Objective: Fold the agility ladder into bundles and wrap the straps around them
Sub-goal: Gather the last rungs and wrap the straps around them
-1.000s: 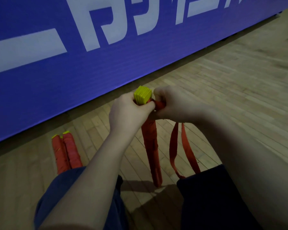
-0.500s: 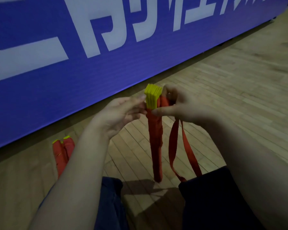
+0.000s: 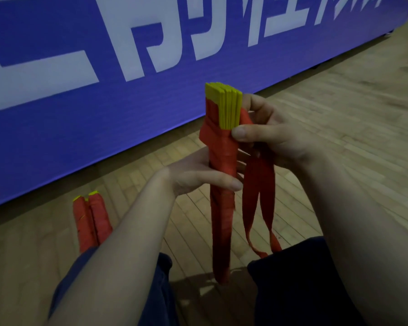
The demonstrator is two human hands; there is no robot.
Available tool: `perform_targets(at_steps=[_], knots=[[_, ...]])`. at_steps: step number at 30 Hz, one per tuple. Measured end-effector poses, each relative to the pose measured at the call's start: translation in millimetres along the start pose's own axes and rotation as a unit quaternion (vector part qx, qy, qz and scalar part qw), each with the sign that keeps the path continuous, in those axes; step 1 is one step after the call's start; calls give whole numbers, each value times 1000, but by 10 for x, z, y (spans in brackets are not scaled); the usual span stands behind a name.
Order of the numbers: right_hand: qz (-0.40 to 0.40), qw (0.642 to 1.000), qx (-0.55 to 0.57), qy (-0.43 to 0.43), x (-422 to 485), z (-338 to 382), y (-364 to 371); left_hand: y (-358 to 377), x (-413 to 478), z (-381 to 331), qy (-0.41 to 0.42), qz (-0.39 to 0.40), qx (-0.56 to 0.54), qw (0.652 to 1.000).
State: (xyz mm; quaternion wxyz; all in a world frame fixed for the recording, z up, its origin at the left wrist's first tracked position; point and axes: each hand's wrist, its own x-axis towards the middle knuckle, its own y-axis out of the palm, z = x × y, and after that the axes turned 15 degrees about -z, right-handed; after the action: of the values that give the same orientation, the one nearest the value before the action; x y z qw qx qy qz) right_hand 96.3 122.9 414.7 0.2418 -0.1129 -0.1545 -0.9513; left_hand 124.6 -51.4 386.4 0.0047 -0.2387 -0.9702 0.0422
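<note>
A bundle of yellow ladder rungs stands upright between my knees, its lower end on the floor, wound in red strap from just below the yellow tips downward. My left hand grips the wrapped bundle at mid-height, thumb across its front. My right hand holds the bundle near the top, thumb pressing the red wrap just under the yellow ends. A loose loop of red strap hangs from my right hand down to my right knee.
Two wrapped red bundles with yellow tips lie side by side on the wooden floor at the left, partly behind my left arm. A blue banner with white lettering runs along the back. My dark trouser legs fill the bottom.
The bundle has risen higher in view and turned. My left hand, which touched the top with straight fingers, has dropped to mid-height and taken hold of the wrapped part.
</note>
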Motion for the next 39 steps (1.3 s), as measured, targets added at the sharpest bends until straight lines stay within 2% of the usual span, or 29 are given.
perform_targets(at_steps=[6, 11, 15, 21, 25, 31, 35, 39], knots=[[-21, 996, -67, 48, -70, 103, -234, 101, -85, -36, 2, -28, 16, 999], [-86, 987, -139, -10, -98, 167, -275, 106, -113, -68, 26, -95, 34, 995], [-130, 977, -166, -16, -83, 145, -257, 63, -76, -42, -6, -125, 32, 992], [-179, 966, -183, -30, -45, 90, -179, 80, -55, -90, -7, -237, 35, 971], [-179, 939, -288, -64, -27, -5, -170, 88, -62, -115, 0, -275, 63, 959], [-176, 892, -411, -73, -14, 45, -55, 60, -28, -90, 9, -397, 58, 916], [-185, 899, -393, -51, -34, 48, 47, 90, 50, -33, 41, -476, 127, 869], [-225, 904, -365, -15, -20, 25, 227, 188, 131, 49, 39, -526, 154, 835]])
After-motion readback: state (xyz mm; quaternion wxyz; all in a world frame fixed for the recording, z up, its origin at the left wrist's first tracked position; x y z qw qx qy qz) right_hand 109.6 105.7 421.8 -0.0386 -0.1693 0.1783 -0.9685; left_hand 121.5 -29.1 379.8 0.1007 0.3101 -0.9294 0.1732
